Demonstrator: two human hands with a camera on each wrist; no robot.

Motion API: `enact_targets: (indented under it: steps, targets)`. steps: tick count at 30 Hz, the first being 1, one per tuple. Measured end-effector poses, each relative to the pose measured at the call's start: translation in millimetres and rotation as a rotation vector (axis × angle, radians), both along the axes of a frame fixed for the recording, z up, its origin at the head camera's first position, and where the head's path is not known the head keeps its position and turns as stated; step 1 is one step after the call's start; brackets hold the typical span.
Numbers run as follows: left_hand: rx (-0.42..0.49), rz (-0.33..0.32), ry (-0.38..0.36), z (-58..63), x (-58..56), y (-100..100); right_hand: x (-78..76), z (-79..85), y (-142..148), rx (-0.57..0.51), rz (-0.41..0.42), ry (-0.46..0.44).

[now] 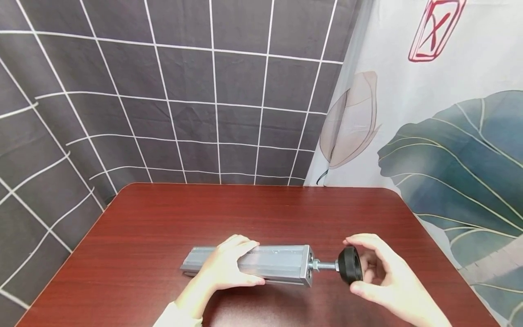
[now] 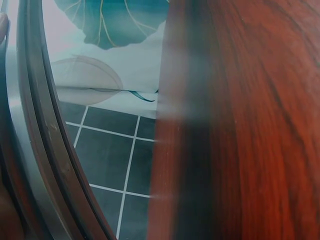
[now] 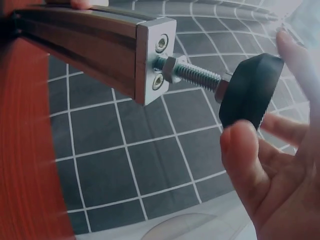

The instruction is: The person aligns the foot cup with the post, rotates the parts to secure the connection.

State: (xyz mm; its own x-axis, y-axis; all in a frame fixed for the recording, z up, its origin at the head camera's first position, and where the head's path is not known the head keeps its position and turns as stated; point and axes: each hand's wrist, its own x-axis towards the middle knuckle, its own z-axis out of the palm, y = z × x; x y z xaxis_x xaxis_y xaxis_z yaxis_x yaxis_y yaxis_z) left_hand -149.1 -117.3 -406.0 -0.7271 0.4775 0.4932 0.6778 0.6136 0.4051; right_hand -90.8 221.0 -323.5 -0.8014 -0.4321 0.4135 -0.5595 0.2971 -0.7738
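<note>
A silver aluminium extrusion (image 1: 278,261) lies lengthwise over the table, and my left hand (image 1: 229,263) grips it around the middle, thumb on the near side. From its right end plate (image 3: 156,60), fastened with two socket screws, a threaded rod (image 3: 197,75) with a nut (image 3: 172,69) sticks out. The rod carries a black levelling foot (image 1: 349,265). My right hand (image 1: 384,277) pinches the foot's rim between thumb and forefinger, the other fingers curled behind it. In the left wrist view only the extrusion's grooved side (image 2: 45,120) shows, at the left edge.
Beneath the hands is a reddish-brown wooden table (image 1: 245,209) with rounded far corners. A dark grey curtain (image 1: 184,113) with white grid lines hangs behind it. To the right hangs a white curtain (image 1: 392,36) printed with large leaves.
</note>
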Motion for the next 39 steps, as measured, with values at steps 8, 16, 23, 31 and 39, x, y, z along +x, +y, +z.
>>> enact_targets:
  steps: [8, 16, 23, 31, 39]
  targets:
    - [0.023, -0.008, 0.001, 0.4, -2.8, -1.4, -1.2, 0.6, 4.9, -0.092, 0.307, -0.067]
    - [0.011, -0.005, -0.006, 0.4, -0.5, -1.0, 1.7, 3.8, 0.7, 0.099, -0.043, 0.042]
    - [0.019, -0.010, 0.001, -0.6, -0.8, 0.2, 1.0, -0.7, 1.1, 0.034, -0.056, -0.036]
    - [0.036, -0.026, -0.002, 0.6, -3.1, -1.9, -1.6, -2.4, 8.0, -0.062, 0.281, -0.010]
    - [0.014, 0.002, -0.047, 1.5, 0.6, -2.8, 3.8, 5.9, -0.4, 0.090, 0.017, 0.056]
